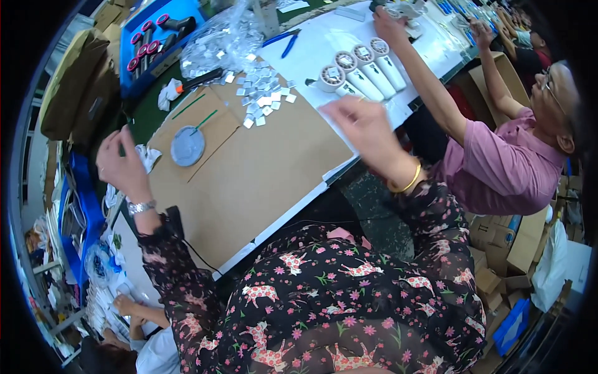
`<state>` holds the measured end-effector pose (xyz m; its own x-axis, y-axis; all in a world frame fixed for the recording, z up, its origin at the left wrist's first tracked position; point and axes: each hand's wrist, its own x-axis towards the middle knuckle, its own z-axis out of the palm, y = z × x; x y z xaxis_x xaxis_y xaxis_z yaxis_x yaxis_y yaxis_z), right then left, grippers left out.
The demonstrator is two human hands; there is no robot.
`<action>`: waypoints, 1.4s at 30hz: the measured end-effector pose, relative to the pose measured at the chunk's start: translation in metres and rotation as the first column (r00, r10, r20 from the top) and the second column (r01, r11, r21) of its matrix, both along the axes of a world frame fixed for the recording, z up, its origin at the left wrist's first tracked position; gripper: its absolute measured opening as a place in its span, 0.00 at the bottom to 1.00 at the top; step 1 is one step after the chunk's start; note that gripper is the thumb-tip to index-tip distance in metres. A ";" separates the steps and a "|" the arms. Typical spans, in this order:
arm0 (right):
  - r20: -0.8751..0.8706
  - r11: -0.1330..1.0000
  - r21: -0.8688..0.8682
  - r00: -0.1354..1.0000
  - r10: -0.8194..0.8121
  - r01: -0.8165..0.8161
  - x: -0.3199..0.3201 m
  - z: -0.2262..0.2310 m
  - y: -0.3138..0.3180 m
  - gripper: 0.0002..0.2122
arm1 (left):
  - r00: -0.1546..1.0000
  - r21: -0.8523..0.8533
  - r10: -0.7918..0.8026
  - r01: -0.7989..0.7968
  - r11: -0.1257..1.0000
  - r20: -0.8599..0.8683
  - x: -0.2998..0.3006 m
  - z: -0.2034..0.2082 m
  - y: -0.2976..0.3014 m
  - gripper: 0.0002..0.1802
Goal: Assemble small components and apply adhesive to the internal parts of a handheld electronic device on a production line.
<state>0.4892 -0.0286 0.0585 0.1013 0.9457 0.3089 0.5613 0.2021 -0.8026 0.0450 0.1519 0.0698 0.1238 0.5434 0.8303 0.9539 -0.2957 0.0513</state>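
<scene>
My left hand (122, 163), with a silver watch at the wrist, is raised at the left side of the cardboard-covered work surface (274, 174). Its fingers are bent and a little apart, and I see nothing held in them. Over the right edge of the cardboard hovers my right hand (369, 132), wearing a yellow bangle, its fingers smeared by motion. Between the hands lies a round grey disc of paste (187, 146) with a green stick (204, 121) resting on it. Many small silvery square pieces (265, 93) are scattered farther back, and several white cylinders (358, 78) lie side by side near my right hand.
A blue bin (128, 93) holding dark, pink-ringed handles stands at the back left. Beside it are clear plastic bags (227, 40) and blue-handled pliers (288, 45). A co-worker in a pink shirt (498, 162) sits close on the right; another person (159, 346) is at lower left.
</scene>
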 end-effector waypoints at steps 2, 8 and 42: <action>0.209 0.971 0.101 0.950 -0.232 0.215 0.053 -0.022 0.009 0.08 | 0.843 -0.234 -0.358 0.472 0.850 0.401 0.075 -0.006 -0.040 0.09; 0.601 0.911 0.264 0.684 -0.413 0.317 0.163 -0.063 0.045 0.11 | 0.567 -0.439 -0.799 0.780 0.445 0.198 0.294 -0.053 -0.085 0.23; 0.579 0.914 0.153 0.716 -0.390 0.375 0.152 -0.093 0.052 0.26 | 0.174 -0.441 -0.916 0.833 0.333 -0.362 0.397 -0.123 -0.063 0.08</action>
